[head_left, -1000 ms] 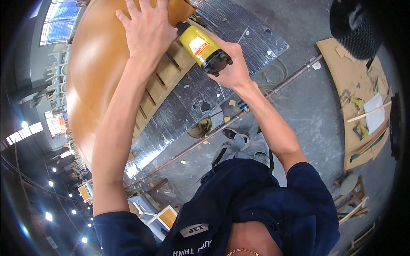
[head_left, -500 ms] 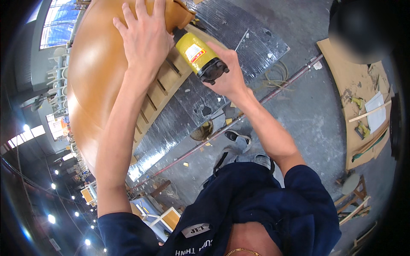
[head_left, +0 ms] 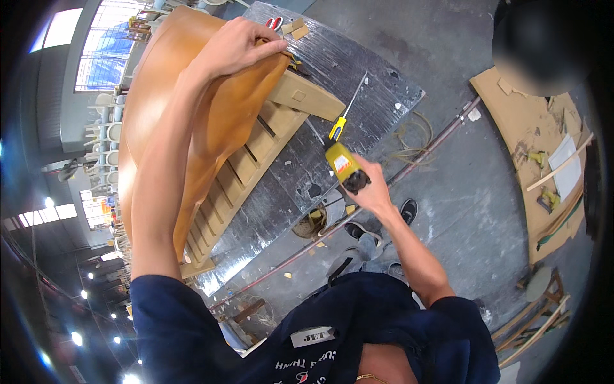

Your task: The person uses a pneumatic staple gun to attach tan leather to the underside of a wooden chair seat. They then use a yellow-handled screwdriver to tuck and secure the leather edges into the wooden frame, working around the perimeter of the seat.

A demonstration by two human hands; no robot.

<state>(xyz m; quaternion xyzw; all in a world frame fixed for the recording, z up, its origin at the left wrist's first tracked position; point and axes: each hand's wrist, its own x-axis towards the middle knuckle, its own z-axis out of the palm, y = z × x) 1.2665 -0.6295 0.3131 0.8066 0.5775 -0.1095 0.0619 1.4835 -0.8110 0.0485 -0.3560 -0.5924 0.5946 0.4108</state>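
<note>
A tan leather cover (head_left: pixel 153 121) drapes over a wooden frame (head_left: pixel 236 179) with slats along its side. My left hand (head_left: pixel 236 48) is at the far corner of the cover, fingers closed on the leather's edge. In my right hand (head_left: pixel 376 189) is a yellow staple gun (head_left: pixel 341 161) with a black end cap, held away from the frame over the table's near side. Just beyond the gun's nose lies a yellow-handled screwdriver (head_left: pixel 338 129). A small yellow-and-black tool (head_left: pixel 295 63) is partly hidden beside the leather corner.
The frame rests on a dark, shiny-covered table (head_left: pixel 384 86). Red-handled scissors (head_left: pixel 275 24) and small tan blocks (head_left: pixel 296 29) lie at its far end. Below are a bucket (head_left: pixel 312 222), a reddish pipe (head_left: pixel 438 130) and a coiled hose (head_left: pixel 409 144). At right, a brown board (head_left: pixel 511 121) bears more staple guns.
My right hand has drawn the staple gun back from the leather corner, toward me and right. My left hand has gone from lying spread on the leather to gripping its edge.
</note>
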